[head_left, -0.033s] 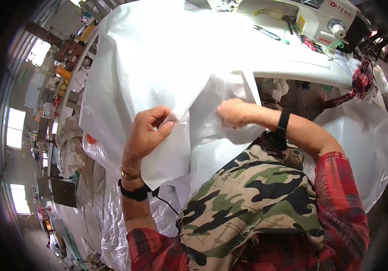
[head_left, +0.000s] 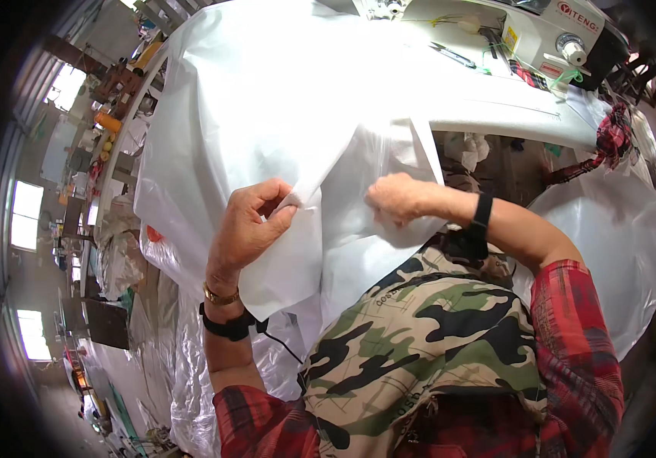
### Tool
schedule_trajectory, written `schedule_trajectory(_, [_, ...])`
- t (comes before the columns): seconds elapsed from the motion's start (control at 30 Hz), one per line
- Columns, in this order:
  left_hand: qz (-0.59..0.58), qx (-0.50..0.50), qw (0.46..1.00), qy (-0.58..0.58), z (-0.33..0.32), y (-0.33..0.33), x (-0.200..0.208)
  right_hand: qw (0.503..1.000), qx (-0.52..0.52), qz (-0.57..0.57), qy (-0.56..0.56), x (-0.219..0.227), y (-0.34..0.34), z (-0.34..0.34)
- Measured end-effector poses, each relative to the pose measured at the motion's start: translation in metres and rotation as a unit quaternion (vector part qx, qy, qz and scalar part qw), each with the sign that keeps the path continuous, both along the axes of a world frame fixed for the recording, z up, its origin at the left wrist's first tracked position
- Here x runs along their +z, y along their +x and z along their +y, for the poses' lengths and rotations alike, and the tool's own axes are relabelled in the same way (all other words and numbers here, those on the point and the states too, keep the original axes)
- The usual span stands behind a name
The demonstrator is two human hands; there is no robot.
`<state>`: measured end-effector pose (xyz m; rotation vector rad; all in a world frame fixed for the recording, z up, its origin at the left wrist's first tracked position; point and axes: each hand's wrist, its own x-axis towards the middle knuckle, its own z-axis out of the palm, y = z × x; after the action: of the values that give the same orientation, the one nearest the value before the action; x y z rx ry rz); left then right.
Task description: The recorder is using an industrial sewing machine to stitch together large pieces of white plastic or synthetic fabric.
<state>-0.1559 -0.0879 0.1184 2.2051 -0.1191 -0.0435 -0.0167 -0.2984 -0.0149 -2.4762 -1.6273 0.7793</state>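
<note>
Two bare hands at work mid-frame: left hand (head_left: 250,221) left of centre, right hand (head_left: 400,200) just right of centre. Left grip: thumb and fingers pinched on a fold of the white sheet (head_left: 183,153). Right grip: fingers curled in front of the sheet, slightly blurred; can't tell from where I'm standing whether they've got hold of it.

Sheet location: spread from the top of the frame down through the centre, lower corner hanging below the left hand. Top part too glare-washed to read.

Change: tiny. Right hand has shifted slightly down and toward the right of the frame; left pinch and sheet edges look practically the same. My read: left is the anchor, right does the moving, and the sheet itself hasn't visibly advanced.

Around: sewing machine (head_left: 553,46) upper right, snips (head_left: 452,55) on the white tabletop (head_left: 511,126) near it, red plaid cloth (head_left: 612,133) bunched at far right. Another pale sheet (head_left: 599,240) hangs below that; can't tell if it's connected. Camouflage apron (head_left: 435,336) lower centre, crinkled clear plastic (head_left: 190,397) lower left.
</note>
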Motion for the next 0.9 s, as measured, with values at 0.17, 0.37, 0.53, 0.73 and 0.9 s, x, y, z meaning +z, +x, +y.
schedule_trajectory(0.17, [0.038, 0.001, 0.999, -0.032, -0.004, -0.012, -0.025, 0.934, -0.047, 0.350, 0.055, 0.089, -0.056, -0.015])
schedule_trajectory(0.37, [0.138, -0.016, 0.975, -0.173, -0.030, -0.013, -0.073, 0.930, 0.178, 0.240, 0.214, 0.092, -0.094, -0.017])
schedule_trajectory(0.53, [0.149, -0.009, 0.958, -0.246, -0.035, -0.023, -0.082, 0.931, 0.236, 0.215, 0.179, 0.085, -0.111, 0.003])
schedule_trajectory(0.73, [0.156, 0.005, 0.941, -0.300, -0.056, -0.026, -0.065, 0.921, 0.288, 0.163, 0.205, 0.088, -0.120, 0.013])
schedule_trajectory(0.9, [0.141, 0.058, 0.937, -0.314, -0.063, -0.025, -0.062, 0.921, 0.307, 0.081, 0.226, 0.083, -0.129, 0.014])
